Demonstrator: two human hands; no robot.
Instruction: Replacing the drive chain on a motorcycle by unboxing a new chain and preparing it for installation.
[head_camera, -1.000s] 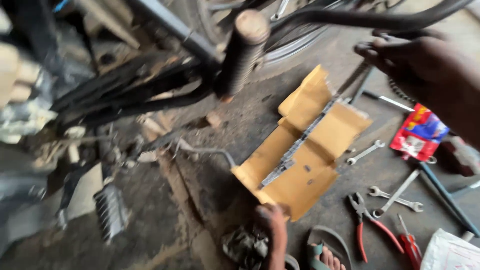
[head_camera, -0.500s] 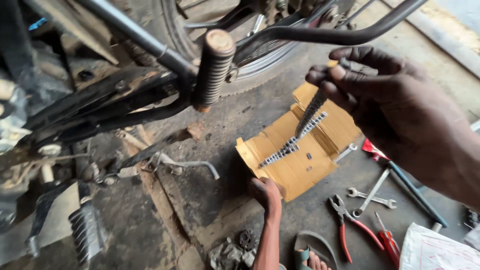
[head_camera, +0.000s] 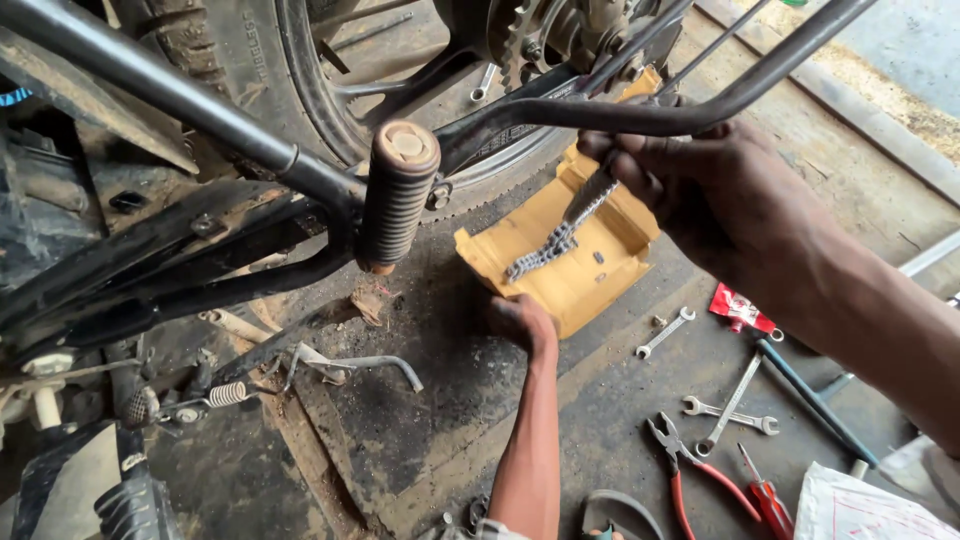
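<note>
So the person is crouching by the back of a motorcycle. The right hand (head_camera: 700, 190) is pinching the top end of a greasy drive chain (head_camera: 545, 250), fingers clamped tight on it. The chain is hanging down at a slant, with its lower end lying on a folded piece of yellow cardboard (head_camera: 580, 285) on the dirty floor. The left hand (head_camera: 520, 320) is sitting down at the near edge of that cardboard. Can't tell from here whether its fingers are curled or flat.

My guess is the chain is mid-handling, somewhere between the cardboard and the rear sprocket (head_camera: 515, 35), which is sitting bare just above, next to the rear tyre (head_camera: 230, 70). If it's heading for the sprocket, the next bit calls for a firm grip and feeding the loose end past the black frame tubes without snagging. The cardboard should probably be held steady too.

The ribbed footpeg (head_camera: 397, 195) is sticking out right in the foreground. Off to the right, some spanners (head_camera: 665, 333), red-handled pliers (head_camera: 690, 465) and a red screwdriver (head_camera: 765, 495) are lying scattered on the floor, well away from both hands.
</note>
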